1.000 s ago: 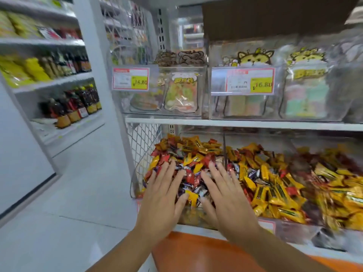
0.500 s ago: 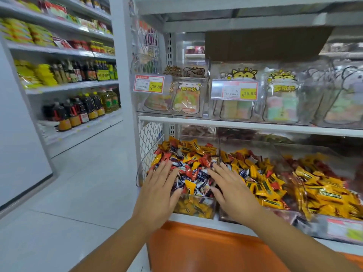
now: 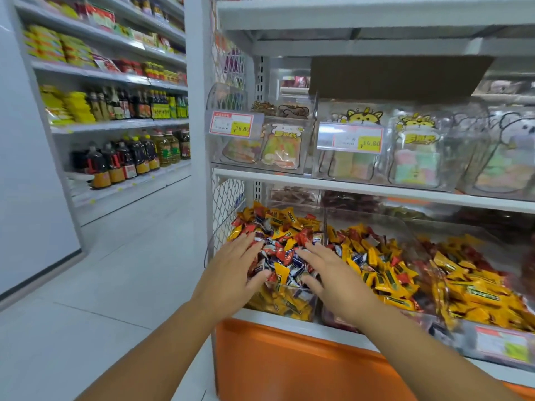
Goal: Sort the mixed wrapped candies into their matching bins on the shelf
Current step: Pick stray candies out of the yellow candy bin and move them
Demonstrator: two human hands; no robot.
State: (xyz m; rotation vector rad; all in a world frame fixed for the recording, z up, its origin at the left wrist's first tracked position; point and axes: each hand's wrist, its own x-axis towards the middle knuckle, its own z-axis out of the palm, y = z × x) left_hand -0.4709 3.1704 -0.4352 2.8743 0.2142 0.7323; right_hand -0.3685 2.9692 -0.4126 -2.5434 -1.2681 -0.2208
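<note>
Both hands flat on the mixed candies [image 3: 282, 235] heaped in the leftmost clear bin [image 3: 285, 303], at the left end of the lower shelf [image 3: 289, 324]. Left hand [image 3: 231, 273] and right hand [image 3: 333, 274]: fingers straight and spread, nothing grasped (palms down, one each side of the heap). Next bin [image 3: 417, 315] to the right: mostly yellow wrappers, some red and blue mixed in

The head camera looks forward and down from close above the candy bins [image 3: 286, 303].
</note>
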